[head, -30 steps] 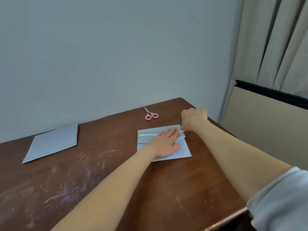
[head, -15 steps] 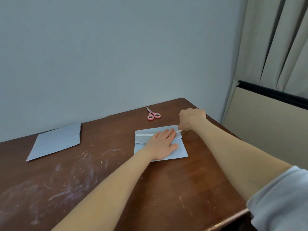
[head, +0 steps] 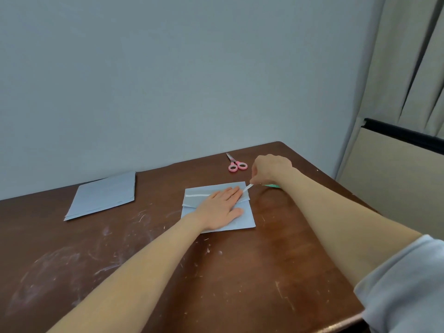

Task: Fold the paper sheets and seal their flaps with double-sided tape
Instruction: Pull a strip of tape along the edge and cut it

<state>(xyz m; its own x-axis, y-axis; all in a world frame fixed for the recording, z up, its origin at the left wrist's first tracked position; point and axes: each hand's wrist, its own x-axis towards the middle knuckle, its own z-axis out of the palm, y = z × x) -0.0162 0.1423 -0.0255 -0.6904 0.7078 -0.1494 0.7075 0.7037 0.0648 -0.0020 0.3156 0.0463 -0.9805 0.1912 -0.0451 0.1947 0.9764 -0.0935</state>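
Beneath our flat left hand (head: 222, 209) lies the folded pale-blue paper sheet (head: 248, 221); our right hand (head: 271, 170) pinches the thin white tape strip (head: 247, 187), which we should peel low and slowly.

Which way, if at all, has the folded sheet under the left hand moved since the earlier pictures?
Yes. The folded sheet has slid left across the table, away from the pink scissors and toward the stack of sheets.
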